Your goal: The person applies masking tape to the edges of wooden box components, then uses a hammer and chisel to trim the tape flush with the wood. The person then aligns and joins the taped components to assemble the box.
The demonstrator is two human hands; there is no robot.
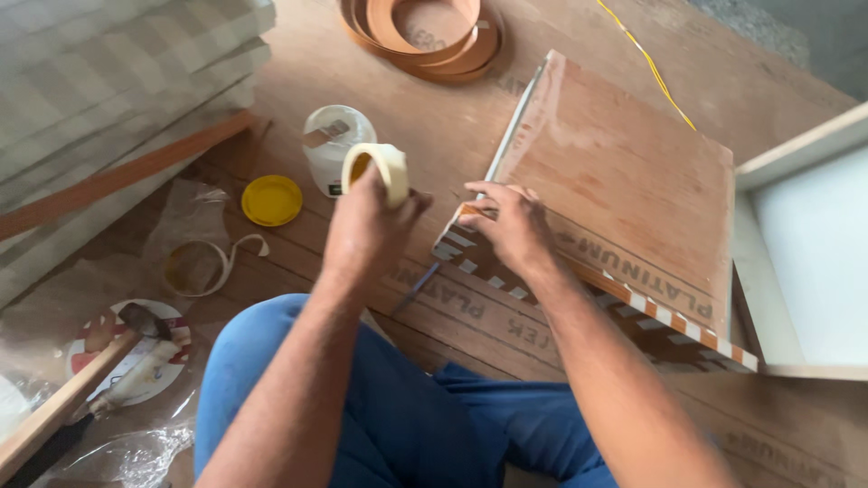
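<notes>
Left hand (pixel 366 221): closing its fingers around a cream roll of masking tape (pixel 383 169), lifting it upright just above the plywood floor (pixel 470 316).
Right hand (pixel 511 221): lying flat with fingers spread, gripping nothing, pressing on the near corner of a square brown plywood panel (pixel 624 172).
Panel: lying tilted on the floor, its near edge carrying an orange edge band (pixel 669 316) crossed by short strips of pale tape.
Tape roll: sitting between the panel corner and a clear round plastic jar (pixel 330 145), which is standing open just behind it.
Yellow lid (pixel 271 200): lying flat on the floor just left of the jar.
Edge-band coil (pixel 425 36): resting at the top of the view, well apart from both hands.
Hammer (pixel 81 380): lying at lower left with its head on a round printed disc (pixel 113 348).
Yellow cord (pixel 646 63): running across the floor beyond the panel.
Legs: blue trousers (pixel 407 416) showing beneath the forearms, the person sitting on the floor.
</notes>
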